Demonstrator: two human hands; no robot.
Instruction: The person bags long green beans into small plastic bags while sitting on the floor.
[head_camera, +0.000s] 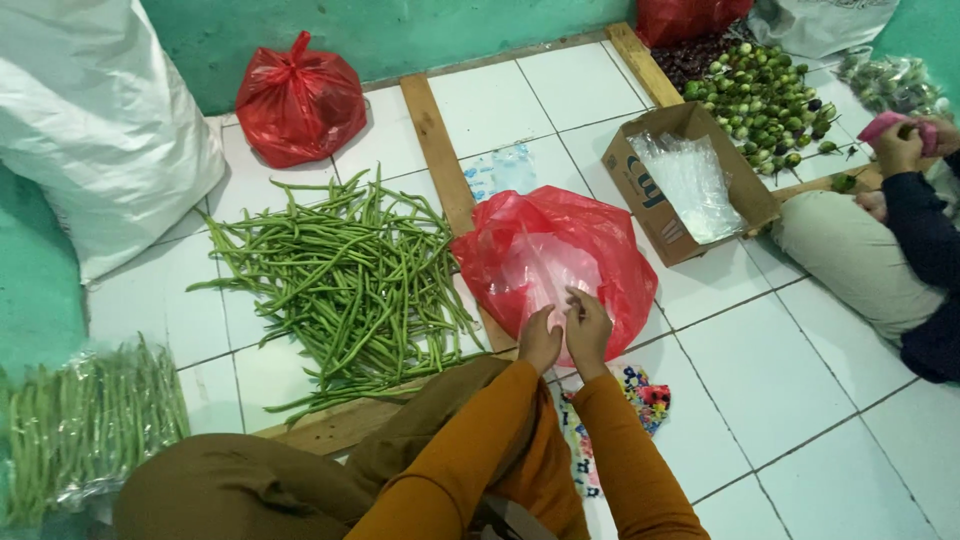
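Far out to the left of the left hand (539, 339), a big white woven sack (95, 120) slumps against the green wall, and below it, near the person's knee, lies a clear plastic bag packed with green long beans (85, 425). Closer to that hand, on its left, a loose heap of green long beans (345, 275) is spread on the white tiled floor (780, 380), with a knotted red plastic bag (298, 100) beyond the heap by the wall. A pale wooden batten (440, 150) runs across the tiles between the beans and the hands. The left hand, fingers curled, and the right hand (588, 330), fingers bent and pinched together, sit just beside each other at the near edge of an open red plastic bag with thin clear plastic inside (555, 255); both touch the clear plastic at its mouth, though how firmly each grips cannot be told. Under the orange sleeves a colourful patterned cloth (648, 395) shows on the floor. Up and right of the right hand stands a brown cardboard box holding clear plastic bags (690, 180), and beyond it a pile of small round green vegetables (765, 95). Far right, another person's hand (898, 148) holds something pink.
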